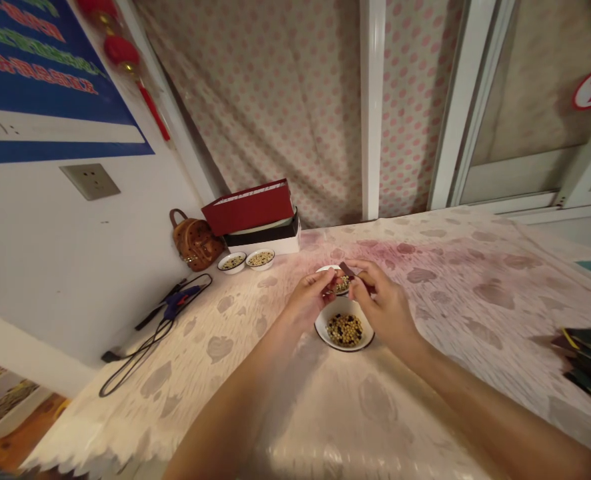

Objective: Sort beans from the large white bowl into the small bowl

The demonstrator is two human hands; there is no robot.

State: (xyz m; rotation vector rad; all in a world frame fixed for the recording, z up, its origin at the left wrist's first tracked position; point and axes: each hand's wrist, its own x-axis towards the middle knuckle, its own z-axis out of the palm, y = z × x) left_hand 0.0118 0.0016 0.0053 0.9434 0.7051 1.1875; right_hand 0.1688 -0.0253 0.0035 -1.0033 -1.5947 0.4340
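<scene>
My left hand [306, 300] and my right hand [379, 297] meet over two white enamel bowls on a cloth-covered table. My right fingers pinch a small dark red piece [346, 270], possibly a strip of card or a small tool. My left fingertips curl close beside it, and whether they hold anything is hidden. Directly below the hands, a white bowl with a dark rim [325, 327] holds mixed seeds and beans [344, 331]. A smaller bowl [325, 269] behind it is partly covered by my fingers.
Two small bowls of seeds [243, 261] stand by the wall, near a red box on a black-and-white box [250, 217]. A brown studded backpack [195, 241], a blue glue gun [180, 302] and its black cord lie left. Dark green papers [588, 360] lie right.
</scene>
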